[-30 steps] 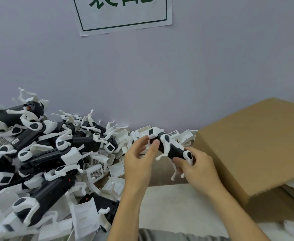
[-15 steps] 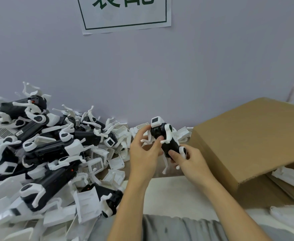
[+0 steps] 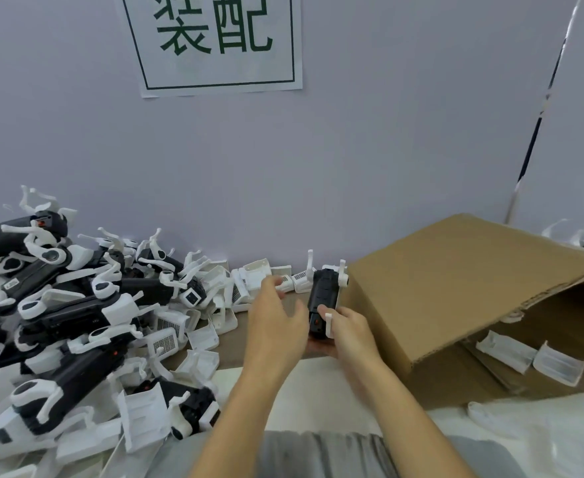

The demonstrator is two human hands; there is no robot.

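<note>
Black drone body [image 3: 322, 298] with white folding arms [image 3: 343, 276] is held in the air over the worktop [image 3: 304, 377], about centre of view, nose pointing to 12 o'clock at the wall. Right hand [image 3: 349, 334] grips its near end: fingers curled under and round the tail, thumb laid on top. Left hand [image 3: 277, 322] is just beside it at 9 o'clock, fingers spread and loose, holding nothing. It is blurred, so can't tell if the thumb touches the shell. Pile of drone bodies and white shells [image 3: 59, 322] is heaped at 9 o'clock. Cardboard box [image 3: 456, 288] lies on its side at 3 o'clock with white tray parts [image 3: 532, 360] inside. Risks, as I judge them: the grip is one hand on the tail only, so the nose end could tip down and slip onto the worktop. Two thin arms stick up at the far end, right by the box edge, so a swing toward 3 o'clock could snag or snap one. Left hand closing in carelessly could knock the body askew.
</note>
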